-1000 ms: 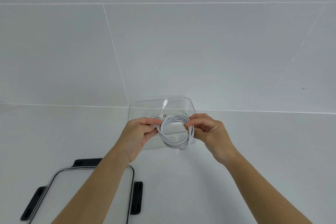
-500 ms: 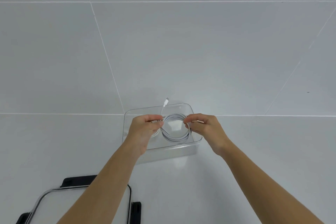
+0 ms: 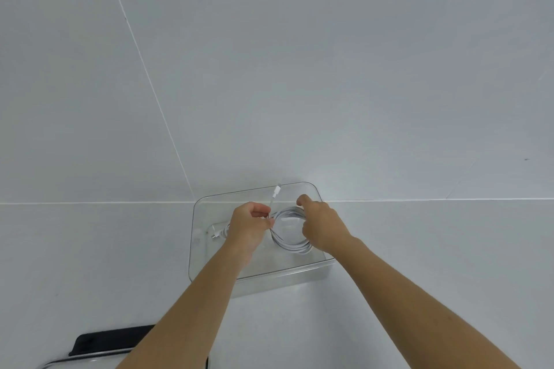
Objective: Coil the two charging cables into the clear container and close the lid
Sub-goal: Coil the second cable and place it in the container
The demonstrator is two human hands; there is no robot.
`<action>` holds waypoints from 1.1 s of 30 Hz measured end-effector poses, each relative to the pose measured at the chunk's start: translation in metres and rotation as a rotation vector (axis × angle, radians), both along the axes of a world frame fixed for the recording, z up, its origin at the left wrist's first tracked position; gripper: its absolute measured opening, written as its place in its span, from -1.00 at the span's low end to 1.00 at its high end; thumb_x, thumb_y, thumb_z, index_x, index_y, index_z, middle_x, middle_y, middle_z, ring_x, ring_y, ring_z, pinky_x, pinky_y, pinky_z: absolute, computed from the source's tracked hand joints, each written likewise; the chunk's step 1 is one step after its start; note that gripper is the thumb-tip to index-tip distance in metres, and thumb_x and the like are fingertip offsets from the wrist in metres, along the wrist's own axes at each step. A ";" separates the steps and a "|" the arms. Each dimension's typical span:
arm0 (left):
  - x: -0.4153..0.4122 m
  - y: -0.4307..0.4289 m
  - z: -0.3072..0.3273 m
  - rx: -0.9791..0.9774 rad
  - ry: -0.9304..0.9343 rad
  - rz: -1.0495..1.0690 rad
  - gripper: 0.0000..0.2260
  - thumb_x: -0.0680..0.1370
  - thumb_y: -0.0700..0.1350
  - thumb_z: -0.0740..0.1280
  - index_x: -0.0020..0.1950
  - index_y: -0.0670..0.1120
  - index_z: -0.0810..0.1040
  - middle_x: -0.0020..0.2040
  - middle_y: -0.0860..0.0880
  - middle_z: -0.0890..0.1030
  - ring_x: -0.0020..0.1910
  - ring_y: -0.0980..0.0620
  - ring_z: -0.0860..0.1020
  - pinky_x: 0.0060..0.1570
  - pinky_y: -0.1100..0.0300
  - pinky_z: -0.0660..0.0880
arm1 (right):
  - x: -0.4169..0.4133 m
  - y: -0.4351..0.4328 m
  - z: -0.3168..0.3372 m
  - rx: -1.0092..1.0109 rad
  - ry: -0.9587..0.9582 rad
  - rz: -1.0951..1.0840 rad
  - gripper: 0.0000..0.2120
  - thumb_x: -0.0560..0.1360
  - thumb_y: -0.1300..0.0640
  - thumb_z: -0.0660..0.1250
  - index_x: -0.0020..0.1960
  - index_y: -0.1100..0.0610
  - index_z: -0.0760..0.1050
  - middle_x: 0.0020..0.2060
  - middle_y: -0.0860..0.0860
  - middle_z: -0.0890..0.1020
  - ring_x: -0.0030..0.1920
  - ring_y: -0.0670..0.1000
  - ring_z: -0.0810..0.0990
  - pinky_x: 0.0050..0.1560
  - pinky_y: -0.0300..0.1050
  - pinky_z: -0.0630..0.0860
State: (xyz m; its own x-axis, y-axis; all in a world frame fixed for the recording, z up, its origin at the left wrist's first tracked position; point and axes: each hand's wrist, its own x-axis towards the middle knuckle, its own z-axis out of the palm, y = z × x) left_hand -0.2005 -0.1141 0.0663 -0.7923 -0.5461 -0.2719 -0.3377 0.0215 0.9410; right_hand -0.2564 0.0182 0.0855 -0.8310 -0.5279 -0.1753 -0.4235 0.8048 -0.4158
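Observation:
A clear rectangular container [image 3: 299,274] stands on the white surface against the wall. Inside it, my left hand [image 3: 250,226] pinches the left side of a coiled white charging cable [image 3: 289,241], whose connector end [image 3: 276,191] sticks up past the far rim. My right hand [image 3: 322,226] grips the coil's right side, with its fingers curled over the loops. A second white connector [image 3: 217,233] lies on the container floor left of my left hand; the rest of that cable is hidden by my hand.
The clear lid with black clip latches [image 3: 111,340] lies on the surface at the lower left, partly cut off by the frame edge and my left forearm. White tiled wall rises behind the container.
Both hands have carried the coiled cable forward and down from in front of the container into it. The view has tilted up, pushing the lid to the bottom edge.

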 end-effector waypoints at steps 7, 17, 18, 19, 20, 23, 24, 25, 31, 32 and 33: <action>-0.016 -0.008 -0.020 -0.077 -0.099 -0.053 -0.82 0.39 -0.39 0.40 -0.15 -0.16 0.50 -0.26 -0.05 0.53 -0.25 -0.02 0.51 -0.03 0.04 0.52 | -0.011 -0.017 -0.010 0.312 0.182 0.150 -0.63 0.47 0.42 0.16 0.24 0.23 0.26 -0.06 0.17 0.49 0.04 0.22 0.52 -0.19 -0.07 0.33; -0.035 -0.001 -0.039 -0.516 -0.207 -0.273 -0.84 0.46 -0.25 0.32 0.04 -0.16 0.53 -0.15 -0.15 0.61 -0.09 -0.17 0.57 -0.13 0.06 0.46 | -0.028 -0.025 -0.031 0.438 0.427 0.328 -0.73 0.52 0.34 0.14 0.21 0.23 0.38 0.11 0.13 0.57 0.14 0.16 0.54 0.10 -0.06 0.39; -0.036 0.002 -0.040 -0.606 -0.214 -0.314 -0.84 0.49 -0.21 0.28 0.05 -0.17 0.55 -0.10 -0.18 0.62 -0.07 -0.19 0.57 -0.14 0.05 0.45 | -0.029 -0.024 -0.032 0.446 0.458 0.352 -0.74 0.52 0.32 0.14 0.20 0.21 0.39 0.10 0.11 0.58 0.14 0.14 0.53 0.12 -0.07 0.36; -0.037 0.004 -0.042 -0.686 -0.225 -0.353 -0.83 0.52 -0.19 0.24 0.06 -0.16 0.56 -0.06 -0.18 0.62 -0.05 -0.20 0.57 -0.13 0.04 0.45 | -0.030 -0.024 -0.033 0.456 0.485 0.375 -0.75 0.53 0.30 0.14 0.19 0.19 0.40 0.09 0.08 0.59 0.14 0.12 0.53 0.15 -0.07 0.32; -0.038 0.006 -0.043 -0.754 -0.238 -0.385 -0.81 0.54 -0.20 0.20 0.07 -0.15 0.56 -0.03 -0.19 0.61 -0.03 -0.20 0.56 -0.13 0.03 0.45 | -0.030 -0.024 -0.034 0.465 0.506 0.388 -0.75 0.52 0.28 0.16 0.19 0.17 0.40 0.07 0.06 0.60 0.14 0.11 0.52 0.16 -0.07 0.29; -0.041 0.009 -0.046 -0.863 -0.274 -0.458 -0.78 0.56 -0.24 0.14 0.09 -0.17 0.54 0.01 -0.20 0.57 0.00 -0.21 0.56 -0.15 0.04 0.43 | -0.029 -0.024 -0.035 0.467 0.523 0.377 -0.82 0.50 0.27 0.19 0.08 0.14 0.44 0.01 0.02 0.62 0.11 0.08 0.52 0.15 -0.08 0.27; -0.042 0.009 -0.046 -0.877 -0.280 -0.472 -0.78 0.56 -0.25 0.13 0.08 -0.18 0.54 0.01 -0.21 0.56 -0.01 -0.21 0.55 -0.16 0.04 0.42 | -0.029 -0.025 -0.036 0.468 0.519 0.372 -0.83 0.50 0.28 0.20 0.06 0.12 0.45 0.00 0.01 0.62 0.11 0.08 0.52 0.15 -0.09 0.27; -0.042 0.008 -0.046 -0.888 -0.280 -0.482 -0.78 0.55 -0.26 0.13 0.07 -0.18 0.54 0.01 -0.21 0.56 -0.01 -0.22 0.55 -0.18 0.05 0.40 | -0.029 -0.025 -0.036 0.467 0.513 0.369 -0.83 0.50 0.28 0.20 0.05 0.12 0.45 0.00 0.00 0.62 0.10 0.08 0.52 0.15 -0.09 0.27; -0.047 0.004 -0.047 -0.963 -0.264 -0.537 -0.78 0.57 -0.23 0.13 0.09 -0.14 0.54 0.02 -0.17 0.48 0.03 -0.18 0.50 -0.15 0.06 0.38 | -0.031 -0.027 -0.038 0.450 0.531 0.344 -0.83 0.48 0.30 0.19 0.04 0.15 0.45 -0.01 0.04 0.62 0.08 0.09 0.52 0.10 -0.10 0.28; -0.047 0.003 -0.048 -0.987 -0.261 -0.547 -0.78 0.58 -0.23 0.12 0.10 -0.14 0.53 0.03 -0.17 0.47 0.04 -0.16 0.49 -0.14 0.07 0.38 | -0.031 -0.028 -0.038 0.453 0.537 0.337 -0.83 0.49 0.30 0.19 0.05 0.16 0.45 0.00 0.05 0.62 0.08 0.10 0.52 0.10 -0.10 0.28; -0.047 0.002 -0.048 -1.013 -0.254 -0.550 -0.78 0.58 -0.22 0.12 0.10 -0.14 0.53 0.03 -0.16 0.47 0.04 -0.16 0.48 -0.12 0.07 0.38 | -0.031 -0.028 -0.038 0.459 0.542 0.330 -0.83 0.49 0.29 0.18 0.05 0.17 0.44 0.01 0.06 0.61 0.09 0.10 0.51 0.11 -0.10 0.29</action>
